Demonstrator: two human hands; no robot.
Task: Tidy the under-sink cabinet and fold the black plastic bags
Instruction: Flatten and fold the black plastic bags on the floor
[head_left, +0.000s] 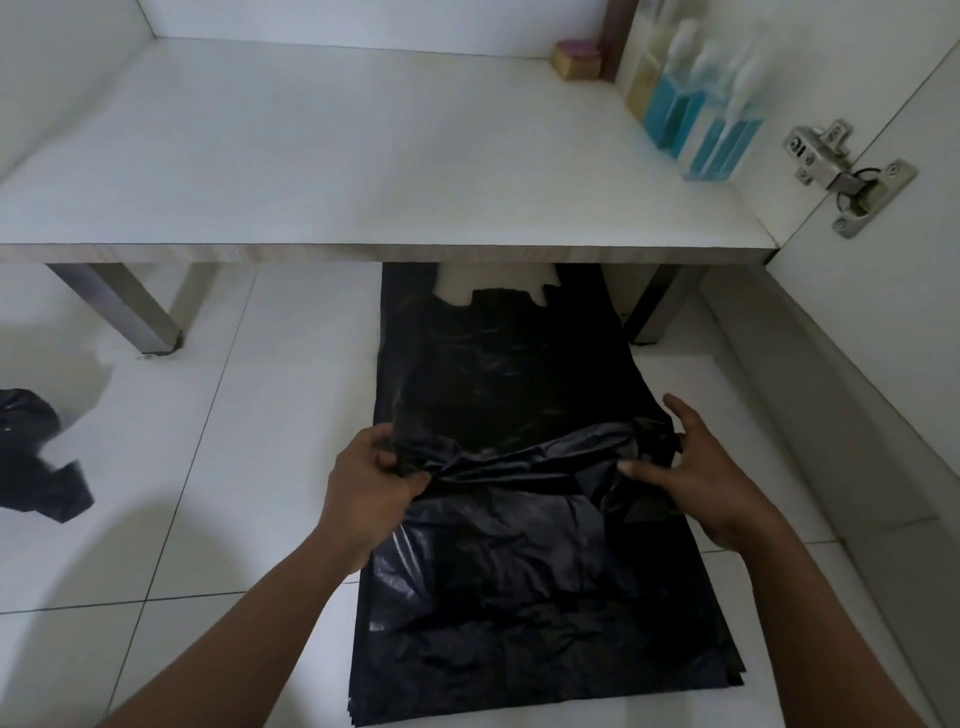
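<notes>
Black and glossy, the large plastic bag (519, 571) lay flat on the white tiled floor (208, 415) in front of you, its near edge close to your body and its handled top reaching just under the front edge of the white cabinet base panel (363, 156). A raised fold ran across its middle. Your left hand (369, 488) gripped the left end of that fold, fingers curled and thumb pinching the plastic. Your right hand (701, 483) held the right end, with the thumb laid over the plastic and the other fingers fairly straight and spread beyond the bag's right edge.

A second, crumpled black plastic bag (36, 457) sat well apart at the far left edge of the floor. On the panel, clear bottles of blue liquid (696, 119) stood along its right edge toward the back, and a small yellow-and-pink sponge block (579, 61) rested near the back right corner. A metal hinge (847, 171) joined the open white door (909, 286) to the cabinet on the right.
</notes>
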